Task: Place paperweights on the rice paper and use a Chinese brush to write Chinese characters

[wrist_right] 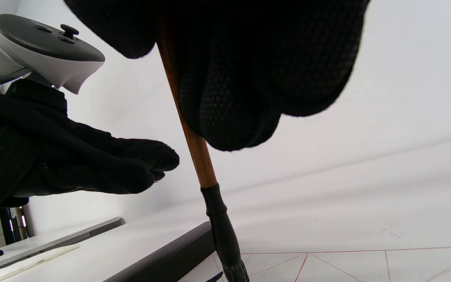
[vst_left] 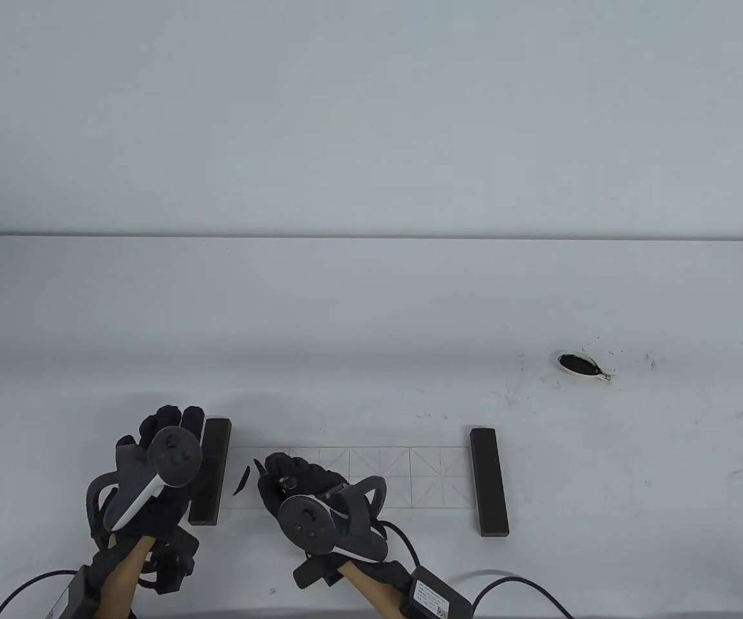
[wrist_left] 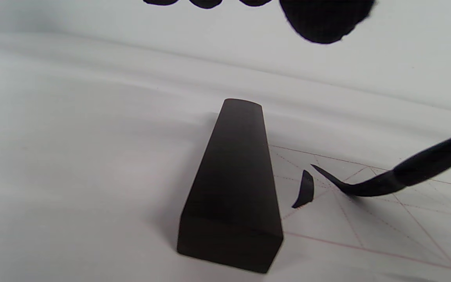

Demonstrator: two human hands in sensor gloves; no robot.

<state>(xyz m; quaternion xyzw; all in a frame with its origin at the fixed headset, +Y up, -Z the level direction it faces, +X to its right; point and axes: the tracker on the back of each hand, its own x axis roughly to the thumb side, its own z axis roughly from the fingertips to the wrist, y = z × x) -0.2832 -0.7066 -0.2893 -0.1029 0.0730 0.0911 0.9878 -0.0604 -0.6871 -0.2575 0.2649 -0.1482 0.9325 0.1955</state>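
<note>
A strip of gridded rice paper (vst_left: 423,477) lies near the table's front edge. A dark paperweight (vst_left: 210,474) sits on its left end and another (vst_left: 489,482) on its right end. My right hand (vst_left: 281,474) grips the Chinese brush (wrist_right: 194,149) by its brown shaft. The black brush tip (wrist_left: 350,186) touches the paper in the leftmost cell, just right of a short curved ink stroke (wrist_left: 305,190). My left hand (vst_left: 171,422) hovers with its fingers (wrist_right: 143,164) stretched out above the left paperweight (wrist_left: 233,188), holding nothing.
A small white dish of black ink (vst_left: 578,365) stands at the right, with ink specks around it. Cables (vst_left: 513,590) trail from both wrists over the table's front edge. The rest of the white table (vst_left: 371,309) is bare.
</note>
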